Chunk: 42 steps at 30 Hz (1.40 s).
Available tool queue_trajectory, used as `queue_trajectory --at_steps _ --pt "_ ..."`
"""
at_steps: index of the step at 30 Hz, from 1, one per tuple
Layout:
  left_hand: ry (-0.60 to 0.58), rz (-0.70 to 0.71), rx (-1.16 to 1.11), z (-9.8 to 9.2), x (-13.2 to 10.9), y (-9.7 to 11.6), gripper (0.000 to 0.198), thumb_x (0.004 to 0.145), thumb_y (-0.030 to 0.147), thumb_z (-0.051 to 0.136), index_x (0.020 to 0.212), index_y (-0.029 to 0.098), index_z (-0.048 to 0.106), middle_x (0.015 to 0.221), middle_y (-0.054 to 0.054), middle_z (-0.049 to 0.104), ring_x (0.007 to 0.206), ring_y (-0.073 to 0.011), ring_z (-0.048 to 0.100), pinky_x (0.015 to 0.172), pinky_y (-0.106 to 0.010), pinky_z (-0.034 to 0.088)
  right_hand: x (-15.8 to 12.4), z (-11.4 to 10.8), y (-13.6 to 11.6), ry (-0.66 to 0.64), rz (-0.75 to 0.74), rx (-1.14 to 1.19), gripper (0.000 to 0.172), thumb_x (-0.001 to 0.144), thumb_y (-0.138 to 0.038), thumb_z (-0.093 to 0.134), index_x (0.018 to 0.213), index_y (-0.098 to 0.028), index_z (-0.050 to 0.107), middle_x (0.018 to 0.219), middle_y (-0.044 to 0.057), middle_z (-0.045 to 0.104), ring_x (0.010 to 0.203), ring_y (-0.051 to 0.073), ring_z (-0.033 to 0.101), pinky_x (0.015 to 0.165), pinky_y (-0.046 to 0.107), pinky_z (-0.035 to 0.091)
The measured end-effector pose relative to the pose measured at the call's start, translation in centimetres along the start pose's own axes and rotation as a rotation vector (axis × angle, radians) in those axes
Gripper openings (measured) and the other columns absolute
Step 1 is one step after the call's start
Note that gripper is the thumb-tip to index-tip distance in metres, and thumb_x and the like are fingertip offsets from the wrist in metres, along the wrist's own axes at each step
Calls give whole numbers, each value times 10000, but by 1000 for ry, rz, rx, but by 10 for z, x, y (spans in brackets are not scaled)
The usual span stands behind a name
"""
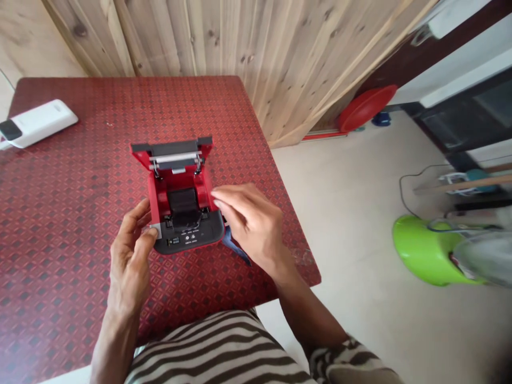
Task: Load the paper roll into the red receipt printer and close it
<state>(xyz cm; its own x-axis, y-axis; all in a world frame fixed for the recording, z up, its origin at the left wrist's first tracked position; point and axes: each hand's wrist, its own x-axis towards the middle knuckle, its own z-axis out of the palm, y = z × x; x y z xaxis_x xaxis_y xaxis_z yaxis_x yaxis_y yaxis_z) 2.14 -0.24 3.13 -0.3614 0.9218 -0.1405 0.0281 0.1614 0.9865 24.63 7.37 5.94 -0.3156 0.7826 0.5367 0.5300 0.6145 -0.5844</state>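
Note:
A small red and black portable printer (190,237) sits on the table with its lid (172,149) raised. In its bay lies a black roll (183,207), and a small display and buttons show on the dark front panel. My left hand (134,250) grips the printer's left front corner, thumb on top beside a pale patch, fingers along the side. At the right wall, my right hand (252,221) is closed in a pinch, its fingertips at the wall's upper edge; whatever may be between them is hidden. A dark blue strap (235,246) lies beneath that hand, by the printer's right front corner.
The red patterned table (80,213) ends to the right of my right hand. A white power bank-like device (44,124) lies at its far left. Wooden panelling (224,37) rises behind. On the floor are a green plastic stool or tub (424,250) and a red basin (368,108).

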Motion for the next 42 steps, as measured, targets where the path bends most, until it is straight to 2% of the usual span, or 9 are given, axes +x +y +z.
queue_trajectory --at_steps 5,12,18,24,27,31,33,37,42 --pt "-15 136 44 -2 3 -13 548 1023 458 651 1532 255 654 1463 -98 741 1359 -318 697 1158 -474 554 56 28 -12 -566 -174 -261 166 1112 -129 636 1162 -156 792 1172 105 845 1114 247 787 1044 407 630" --pt "-22 177 75 -2 4 -19 567 1041 531 636 1527 238 640 1406 -108 745 1262 -307 721 1007 -437 598 91 56 -21 -843 -184 -418 241 1104 -61 563 1123 -130 794 1163 147 840 1032 273 808 897 409 631" --pt "-32 159 79 -1 3 -18 577 1043 549 622 1532 243 615 1422 -117 729 1211 -300 733 960 -433 606 85 37 -21 -739 -154 -304 167 1024 -73 658 1136 -145 758 1146 124 825 1052 260 776 887 387 622" --pt "-31 158 97 -1 3 -16 570 1054 534 611 1541 238 622 1446 -111 723 1277 -294 709 1048 -421 578 64 -16 -23 -448 -86 20 147 999 -152 769 1140 -194 760 1158 46 817 1071 215 752 956 371 615" --pt "-2 179 121 -1 4 -19 576 1045 517 609 1540 223 637 1422 -108 741 1289 -298 701 1095 -426 550 55 -32 6 -165 98 275 263 949 -292 870 1189 -247 773 1122 -8 815 962 179 746 858 328 611" --pt "11 199 113 -1 5 -22 573 1047 485 601 1546 206 645 1459 -115 726 1314 -309 685 1123 -437 534 42 -8 67 209 313 496 347 883 -442 883 1153 -267 753 1093 -14 806 968 179 739 877 337 603" --pt "0 204 92 -2 6 -24 570 1057 481 602 1558 211 641 1478 -113 716 1335 -309 671 1145 -439 518 34 14 88 209 396 508 368 826 -463 893 1089 -256 741 1045 -8 802 925 183 731 862 345 597" --pt "-14 198 75 -5 7 -26 567 1060 483 618 1572 240 639 1476 -95 719 1337 -304 666 1150 -438 506 18 50 96 20 516 464 310 831 -436 847 1039 -246 716 1001 6 811 907 199 743 857 368 590" --pt "2 198 113 -6 8 -25 553 1057 467 623 1565 251 656 1460 -77 732 1328 -291 668 1148 -425 499 8 57 92 -82 501 441 293 882 -377 824 1115 -239 712 1046 20 827 935 210 770 853 381 593"
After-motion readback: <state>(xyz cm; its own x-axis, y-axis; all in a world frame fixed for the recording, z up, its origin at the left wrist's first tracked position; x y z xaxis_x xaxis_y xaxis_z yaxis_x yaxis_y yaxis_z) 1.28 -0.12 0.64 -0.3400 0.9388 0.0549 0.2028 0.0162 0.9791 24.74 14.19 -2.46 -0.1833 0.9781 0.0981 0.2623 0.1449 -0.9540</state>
